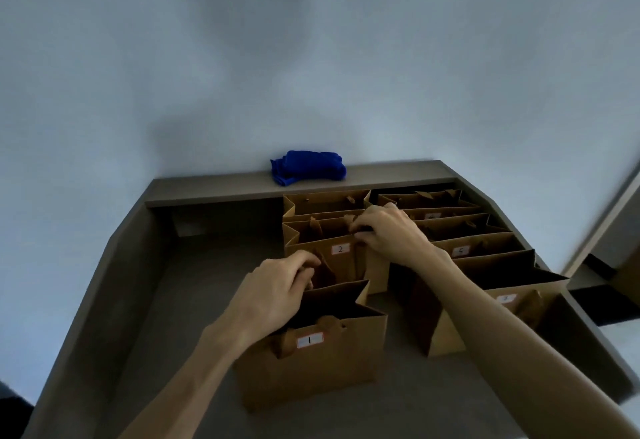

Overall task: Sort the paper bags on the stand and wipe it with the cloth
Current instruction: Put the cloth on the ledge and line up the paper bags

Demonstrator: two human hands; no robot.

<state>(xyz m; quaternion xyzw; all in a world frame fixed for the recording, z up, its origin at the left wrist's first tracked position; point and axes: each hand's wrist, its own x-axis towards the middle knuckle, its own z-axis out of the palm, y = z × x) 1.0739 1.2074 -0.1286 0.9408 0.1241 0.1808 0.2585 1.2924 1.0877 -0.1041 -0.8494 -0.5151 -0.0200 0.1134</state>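
Several brown paper bags with numbered labels stand on the grey stand (194, 286). The bag labelled 1 (311, 366) is nearest me, and the bag labelled 2 (336, 258) stands behind it. My left hand (273, 293) grips the near left rim of bag 2, fingers curled over its edge. My right hand (388, 230) pinches that bag's top right edge by its handle. A row of bags stands to the right, among them the bag labelled 5 (474, 246) and the bag labelled 7 (498, 314). A folded blue cloth (309, 167) lies on the raised back ledge.
The raised back ledge (214, 191) runs along the pale wall (311, 57). A further bag (325, 203) stands under the ledge behind bag 2. The stand's left half is bare grey surface. A dark gap and pale floor show past the stand's right edge (595, 314).
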